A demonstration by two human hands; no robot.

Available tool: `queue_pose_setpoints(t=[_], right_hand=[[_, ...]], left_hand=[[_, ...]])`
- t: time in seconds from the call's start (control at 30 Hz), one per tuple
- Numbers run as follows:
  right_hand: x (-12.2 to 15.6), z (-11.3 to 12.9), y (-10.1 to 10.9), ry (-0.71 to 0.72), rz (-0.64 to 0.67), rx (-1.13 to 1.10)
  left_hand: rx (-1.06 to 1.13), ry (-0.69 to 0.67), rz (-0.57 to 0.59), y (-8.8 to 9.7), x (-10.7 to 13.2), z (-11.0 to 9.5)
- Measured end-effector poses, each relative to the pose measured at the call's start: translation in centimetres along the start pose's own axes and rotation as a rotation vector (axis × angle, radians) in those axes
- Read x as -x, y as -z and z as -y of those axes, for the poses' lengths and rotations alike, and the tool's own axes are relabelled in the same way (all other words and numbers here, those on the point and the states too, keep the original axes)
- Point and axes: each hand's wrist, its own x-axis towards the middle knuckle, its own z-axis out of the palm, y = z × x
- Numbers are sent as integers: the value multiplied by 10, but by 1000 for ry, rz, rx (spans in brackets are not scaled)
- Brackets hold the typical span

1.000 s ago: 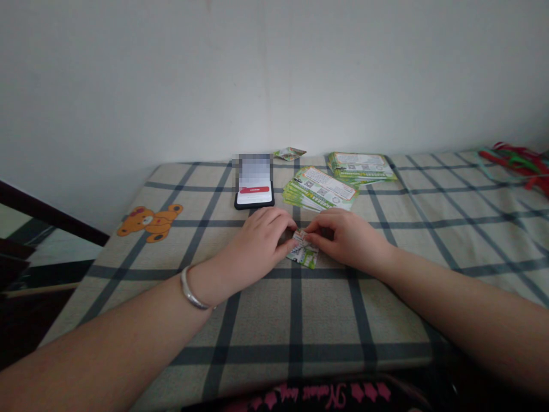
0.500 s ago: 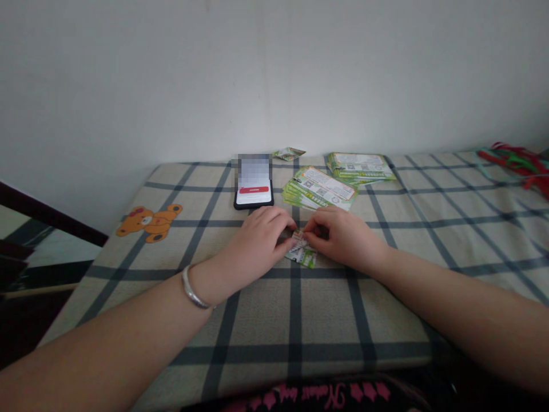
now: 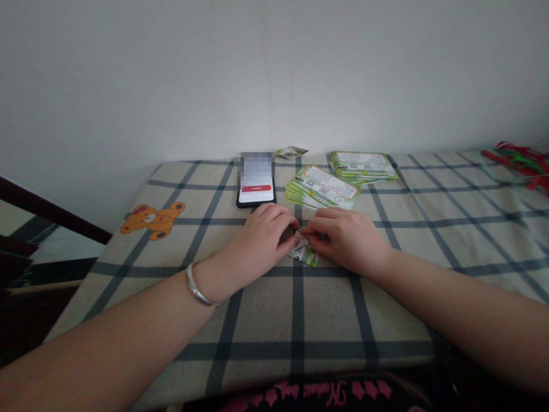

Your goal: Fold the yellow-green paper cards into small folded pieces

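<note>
A small green-and-white printed paper [image 3: 305, 255], seemingly folded, lies on the checked cloth between my hands. My left hand [image 3: 270, 232], with a silver bangle at the wrist, pinches its left and upper edge between thumb and fingers. From the other side my right hand [image 3: 345, 234] presses thumb and fingertips together on its upper right part. Both hands hide much of the paper. Just beyond them lies a fanned stack of green printed leaflets [image 3: 321, 187], with a second stack of leaflets [image 3: 364, 166] behind it to the right.
A phone [image 3: 256, 180] with a lit screen lies beyond my left hand. Near the wall is a folded paper piece [image 3: 292, 152]. A bear cut-out [image 3: 153, 221] lies at left on the checked tablecloth [image 3: 257, 320]. Red and green strips [image 3: 521, 166] lie far right.
My right fingertips have shifted slightly left over the paper, closer to the left hand. The whole view has moved a little; the phone and leaflet stacks stay in place.
</note>
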Motion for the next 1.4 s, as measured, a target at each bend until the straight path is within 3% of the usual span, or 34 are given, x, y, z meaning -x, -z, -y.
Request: queue_pose_setpoints(t=[0.43, 0.63, 0.87, 1.07, 1.27, 1.4], right_hand=[[-7, -8, -5, 38, -25, -33], [-7, -11, -7, 9, -35, -122], [-7, -16, -8, 17, -48, -172], [-4, -21, 0, 136, 7, -208], [2, -21, 13, 361, 28, -74], [3, -16, 15, 417, 55, 37]], left_hand=[[-53, -54, -32, 4, 1, -2], [-42, -238, -54, 8, 0, 1], [-67, -413, 54, 17, 1, 2], [-70, -391, 101, 24, 1, -4], [-92, -351, 158, 25, 3, -3], [-96, -340, 191, 26, 2, -4]])
